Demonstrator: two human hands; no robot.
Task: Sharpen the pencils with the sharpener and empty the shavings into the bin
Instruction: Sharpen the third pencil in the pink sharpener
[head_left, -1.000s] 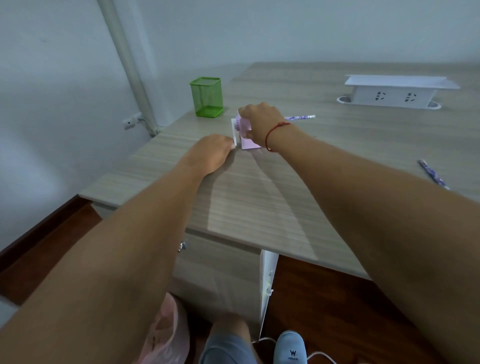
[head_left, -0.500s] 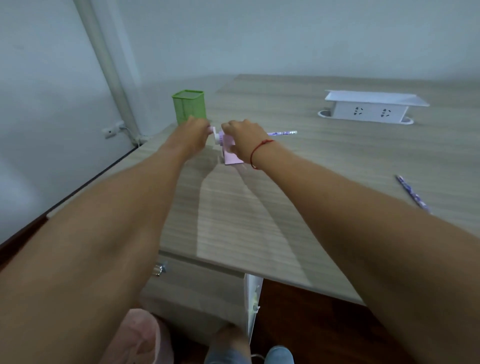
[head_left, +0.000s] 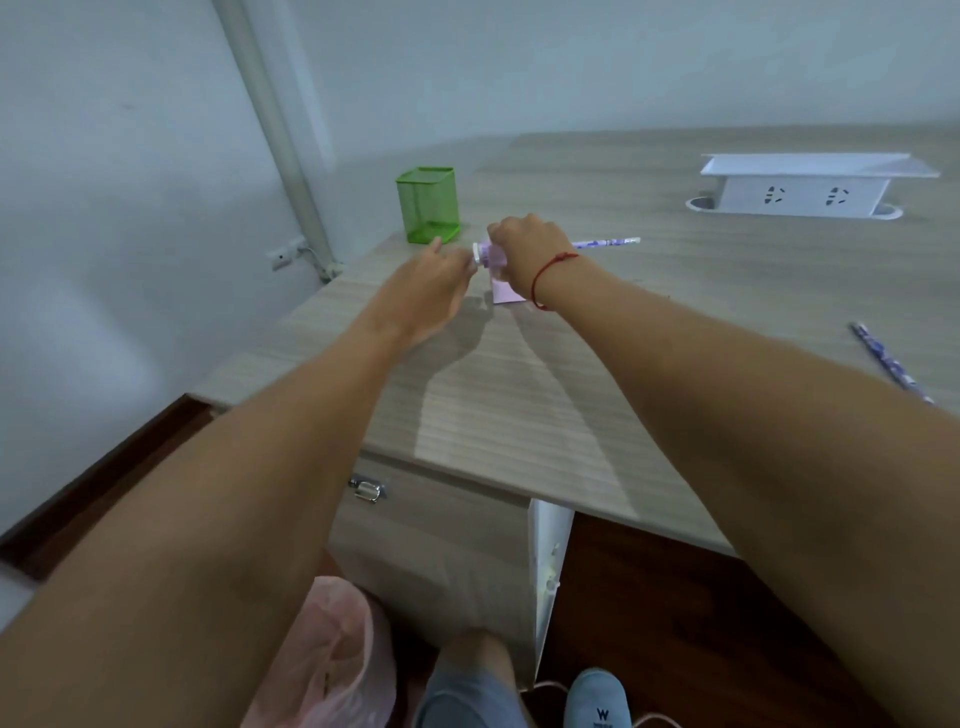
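A pale purple sharpener stands on the wooden desk. My right hand grips its top from above and hides most of it. A purple patterned pencil sticks out of its right side, lying level. My left hand is at the sharpener's left end, its fingers on the white crank; the view is blurred there. A second purple pencil lies on the desk at the far right. Below the desk edge sits a bin lined with a pink bag.
A green mesh pen holder stands behind the sharpener near the desk's left corner. A white socket box rises from the desk at the back right. A drawer front with a metal handle faces me; my legs and a shoe are below.
My left hand rose from the desk surface to the sharpener's crank end. My right hand stayed on the sharpener. The camera shifted.
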